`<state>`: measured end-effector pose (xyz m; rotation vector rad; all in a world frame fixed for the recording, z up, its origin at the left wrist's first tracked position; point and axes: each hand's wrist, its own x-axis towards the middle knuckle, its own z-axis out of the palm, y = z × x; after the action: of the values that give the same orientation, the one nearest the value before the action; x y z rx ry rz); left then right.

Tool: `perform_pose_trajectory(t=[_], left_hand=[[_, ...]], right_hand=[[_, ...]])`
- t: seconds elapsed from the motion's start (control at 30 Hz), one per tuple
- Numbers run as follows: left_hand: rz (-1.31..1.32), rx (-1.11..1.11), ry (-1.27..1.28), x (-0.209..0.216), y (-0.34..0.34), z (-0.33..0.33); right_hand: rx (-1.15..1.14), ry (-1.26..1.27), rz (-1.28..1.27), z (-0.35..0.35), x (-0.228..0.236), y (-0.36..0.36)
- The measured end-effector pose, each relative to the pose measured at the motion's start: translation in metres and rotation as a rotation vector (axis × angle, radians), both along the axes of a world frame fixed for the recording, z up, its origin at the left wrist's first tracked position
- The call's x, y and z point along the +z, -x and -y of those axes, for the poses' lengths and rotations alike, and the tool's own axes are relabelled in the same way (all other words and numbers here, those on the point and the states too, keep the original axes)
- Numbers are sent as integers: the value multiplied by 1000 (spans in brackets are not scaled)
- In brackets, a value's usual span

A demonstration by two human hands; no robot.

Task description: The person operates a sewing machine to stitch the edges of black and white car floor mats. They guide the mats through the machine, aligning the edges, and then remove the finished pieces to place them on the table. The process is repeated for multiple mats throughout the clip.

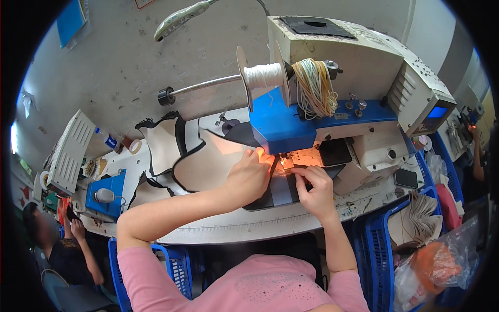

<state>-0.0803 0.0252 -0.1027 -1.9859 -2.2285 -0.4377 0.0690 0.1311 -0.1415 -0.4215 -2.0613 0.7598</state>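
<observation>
Under the lit head of a blue and white sewing-type machine (285, 136) lies a black sheet piece with a grey band (281, 190). My left hand (251, 176) is closed at the left of the working point, its fingers pressed on the edge of the sheet material; its fingertips are partly hidden. My right hand (315, 188) is closed on the black piece's right edge, close to the lamp-lit metal plate (306, 157). A large cream piece with black edging (205, 165) spreads to the left of my left hand.
More cream pieces with black edges (163, 141) lie farther left. Above the machine sit a white cord spool (263, 76) and a bundled cord (314, 86). A phone (406, 178) rests at right, beside blue baskets (382, 249). Another person (67, 249) sits at far left.
</observation>
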Motion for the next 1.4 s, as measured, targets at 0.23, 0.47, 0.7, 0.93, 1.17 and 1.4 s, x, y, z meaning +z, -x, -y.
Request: perform_pose_trajectory(t=[0.23,0.47,0.7,0.93,1.17,1.4], left_hand=[[146,-70,44,9,-9,0],[306,-10,68,3,-16,6],[384,-132,114,4,1,6],[395,-279,204,15,29,1],[24,-429,393,34,54,-15],[-117,-471,493,33,71,-23]], right_hand=[[31,-14,-9,0,2,-1],[94,-136,87,1,7,-3],[57,-155,96,2,5,-1],[40,-172,90,3,5,1],[40,-150,64,2,2,0],[29,-131,37,2,3,1]])
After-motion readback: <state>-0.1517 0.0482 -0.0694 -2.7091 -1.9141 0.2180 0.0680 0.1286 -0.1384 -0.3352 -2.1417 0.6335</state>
